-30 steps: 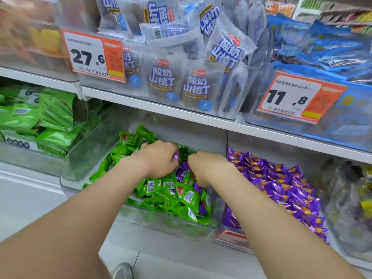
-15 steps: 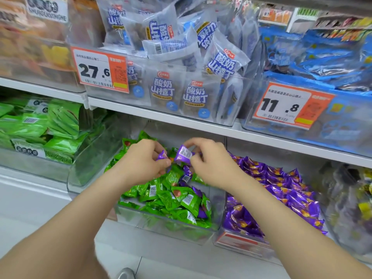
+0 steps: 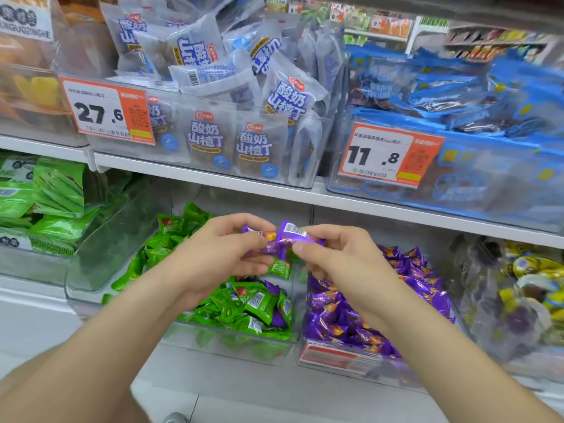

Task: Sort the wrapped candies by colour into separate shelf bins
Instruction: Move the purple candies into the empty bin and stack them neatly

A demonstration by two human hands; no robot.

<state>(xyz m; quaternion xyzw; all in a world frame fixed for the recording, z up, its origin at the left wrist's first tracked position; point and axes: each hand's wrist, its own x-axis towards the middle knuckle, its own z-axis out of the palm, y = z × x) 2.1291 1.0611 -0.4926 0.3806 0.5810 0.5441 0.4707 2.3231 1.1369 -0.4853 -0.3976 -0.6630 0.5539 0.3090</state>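
Observation:
Both hands are raised above the clear bin of green candies (image 3: 244,303), which has a few purple ones mixed in at its right side. My left hand (image 3: 213,257) holds purple candies (image 3: 262,244) in its curled fingers. My right hand (image 3: 332,254) pinches a purple candy (image 3: 291,232) with a white barcode label between thumb and fingers. The hands meet over the green bin's back right part. To the right stands the bin of purple candies (image 3: 406,288).
A white shelf edge (image 3: 335,199) runs just above the hands, carrying bins of grey-blue snack packs (image 3: 232,111) and blue packs (image 3: 457,96). Green packs (image 3: 45,193) fill the bin at left. A bin of yellow-wrapped sweets (image 3: 525,288) stands at far right.
Both hands have come up out of the green bin with purple candies in their fingers and now hold them together above it. The camera view has tilted slightly upward.

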